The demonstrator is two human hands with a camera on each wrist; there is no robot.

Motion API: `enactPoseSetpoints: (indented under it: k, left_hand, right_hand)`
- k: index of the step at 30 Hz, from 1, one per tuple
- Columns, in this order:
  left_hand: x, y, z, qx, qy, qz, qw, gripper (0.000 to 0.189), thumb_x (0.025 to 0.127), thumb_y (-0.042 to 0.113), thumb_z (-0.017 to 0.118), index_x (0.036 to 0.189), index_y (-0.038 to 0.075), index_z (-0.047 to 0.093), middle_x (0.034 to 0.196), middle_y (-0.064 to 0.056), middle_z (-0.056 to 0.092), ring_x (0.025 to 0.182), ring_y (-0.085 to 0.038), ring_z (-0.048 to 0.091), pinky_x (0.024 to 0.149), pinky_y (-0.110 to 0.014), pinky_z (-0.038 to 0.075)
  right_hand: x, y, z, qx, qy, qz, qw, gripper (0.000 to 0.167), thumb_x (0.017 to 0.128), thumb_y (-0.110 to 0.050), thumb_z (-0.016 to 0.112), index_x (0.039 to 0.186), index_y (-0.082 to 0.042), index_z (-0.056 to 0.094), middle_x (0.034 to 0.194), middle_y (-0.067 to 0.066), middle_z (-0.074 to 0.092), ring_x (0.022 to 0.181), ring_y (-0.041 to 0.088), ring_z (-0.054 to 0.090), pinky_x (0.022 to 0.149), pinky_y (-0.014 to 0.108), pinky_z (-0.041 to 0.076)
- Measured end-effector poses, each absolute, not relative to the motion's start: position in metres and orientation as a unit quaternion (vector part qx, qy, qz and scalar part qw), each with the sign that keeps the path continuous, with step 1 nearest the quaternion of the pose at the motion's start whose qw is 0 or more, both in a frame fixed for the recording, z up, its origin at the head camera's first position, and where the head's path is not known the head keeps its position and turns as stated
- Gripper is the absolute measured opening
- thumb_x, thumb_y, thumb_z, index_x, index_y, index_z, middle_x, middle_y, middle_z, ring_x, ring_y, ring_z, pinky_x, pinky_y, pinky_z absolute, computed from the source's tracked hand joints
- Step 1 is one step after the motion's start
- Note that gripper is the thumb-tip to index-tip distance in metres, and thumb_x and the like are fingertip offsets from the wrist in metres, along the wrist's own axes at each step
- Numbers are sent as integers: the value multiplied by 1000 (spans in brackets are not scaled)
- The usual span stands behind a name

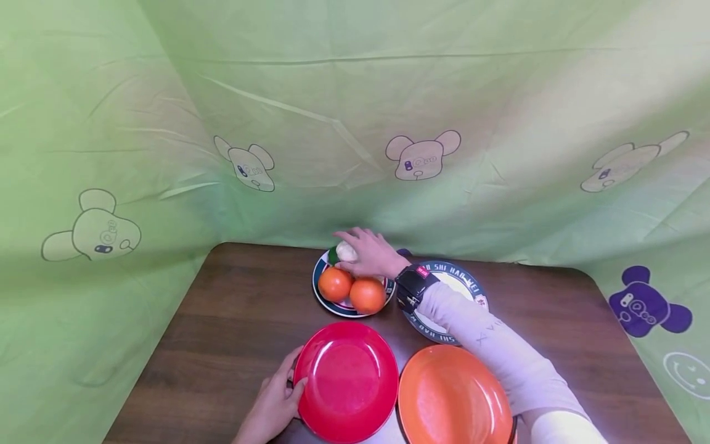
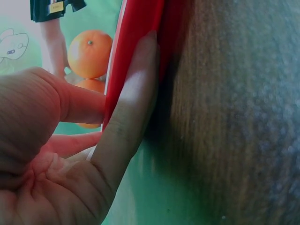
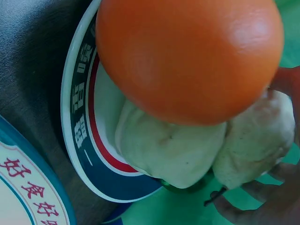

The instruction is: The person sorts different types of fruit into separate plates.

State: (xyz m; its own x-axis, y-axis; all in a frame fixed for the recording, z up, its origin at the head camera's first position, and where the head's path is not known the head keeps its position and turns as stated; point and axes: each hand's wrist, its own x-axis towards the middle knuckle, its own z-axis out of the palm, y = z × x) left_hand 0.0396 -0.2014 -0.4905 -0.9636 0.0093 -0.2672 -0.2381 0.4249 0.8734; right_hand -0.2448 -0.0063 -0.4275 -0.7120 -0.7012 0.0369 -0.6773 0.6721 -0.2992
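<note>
My left hand [image 1: 275, 398] grips the left rim of a red plate [image 1: 349, 382], thumb at the rim and a finger along its underside in the left wrist view. At the back, my right hand [image 1: 373, 251] reaches over a dark-rimmed plate [image 3: 101, 171] of produce. Its thumb and fingers curl round a white garlic bulb [image 3: 258, 138]. Beside that bulb lies another pale bulb [image 3: 171, 143], partly under an orange [image 3: 190, 56]. In the head view, two oranges [image 1: 335, 284] sit at the plate's front, and something green [image 1: 333, 256] shows at its left edge.
An orange plate [image 1: 452, 394] stands right of the red one, close beside it. Behind it, a white plate with a lettered dark rim [image 1: 438, 336] lies partly under my right forearm. A green printed curtain [image 1: 333, 203] hangs round the wooden table [image 1: 222, 320].
</note>
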Motion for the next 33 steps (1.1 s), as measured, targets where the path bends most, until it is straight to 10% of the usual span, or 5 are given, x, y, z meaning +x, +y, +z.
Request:
enactPoseSetpoints:
  k: [33]
  left_hand:
    - [34, -198, -493, -109, 840, 511, 149, 74, 94, 6, 72, 156, 3, 31, 99, -9, 61, 69, -14, 64, 58, -28, 59]
  right_hand:
    - [-225, -12, -405, -489, 843, -225, -18, 41, 95, -31, 71, 133, -17, 62, 120, 6, 52, 106, 22, 46, 88, 37, 42]
